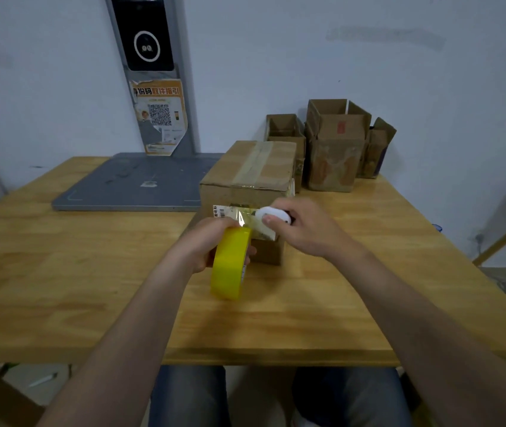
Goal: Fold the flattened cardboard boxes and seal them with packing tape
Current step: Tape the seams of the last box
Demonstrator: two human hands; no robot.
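Note:
A closed cardboard box (247, 177) with a tape strip along its top stands in the middle of the wooden table (91, 272). My left hand (211, 245) grips a yellow roll of packing tape (230, 263) against the box's near face. A shiny stretch of clear tape (245, 215) runs from the roll across that face. My right hand (304, 228) holds a small white cutter (273, 214) pressed at the tape on the near face.
Several open cardboard boxes (335, 149) stand at the back right of the table against the wall. A grey scanner stand with a flat base (134, 186) occupies the back left. A wooden frame (504, 238) sits beyond the right table edge.

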